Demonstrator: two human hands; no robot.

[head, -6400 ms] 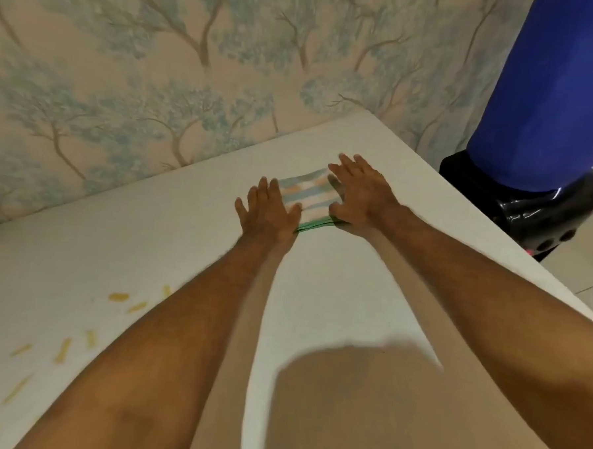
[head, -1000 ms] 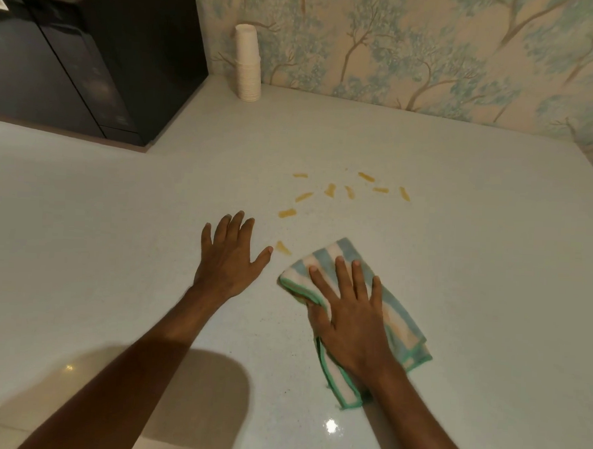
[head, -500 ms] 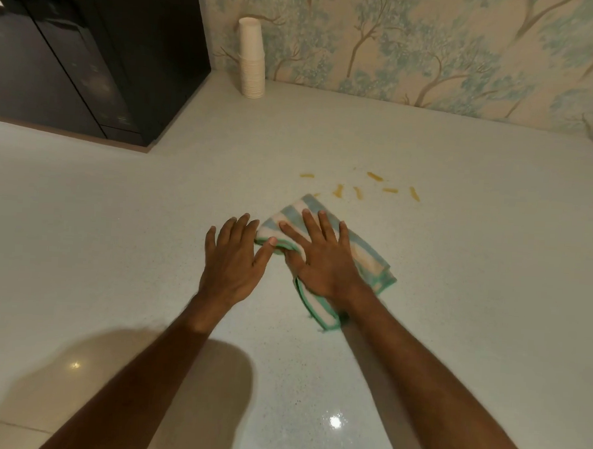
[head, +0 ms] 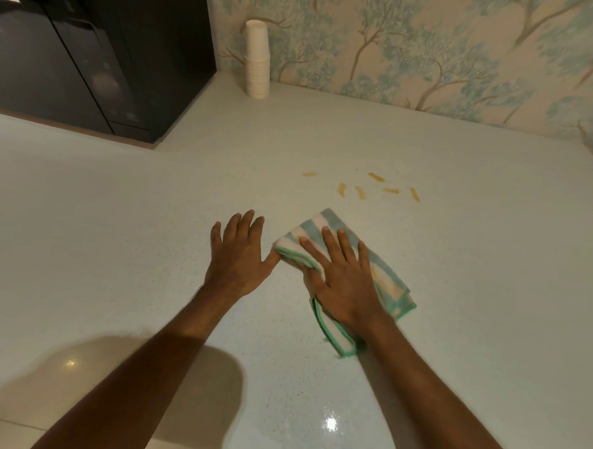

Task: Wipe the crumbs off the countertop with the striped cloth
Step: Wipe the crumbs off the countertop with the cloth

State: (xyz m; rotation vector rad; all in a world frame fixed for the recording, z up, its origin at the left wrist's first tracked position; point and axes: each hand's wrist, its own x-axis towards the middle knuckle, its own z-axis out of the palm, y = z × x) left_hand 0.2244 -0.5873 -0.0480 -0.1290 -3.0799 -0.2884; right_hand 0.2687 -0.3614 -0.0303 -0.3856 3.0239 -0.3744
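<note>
Since half a second ago your right hand (head: 345, 281) has slid the striped cloth (head: 386, 284) slightly back toward the counter's near edge, away from the crumbs (head: 361, 190). It lies spread flat, pressing the cloth mid-counter; your left hand (head: 240, 255), fingers together, rests beside it. You're mid-wipe: six crumbs remain, so sweep toward the far edge next.

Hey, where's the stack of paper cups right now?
The stack of paper cups stands upright at the back of the countertop, against the wallpapered wall, just right of the black appliance.
</note>
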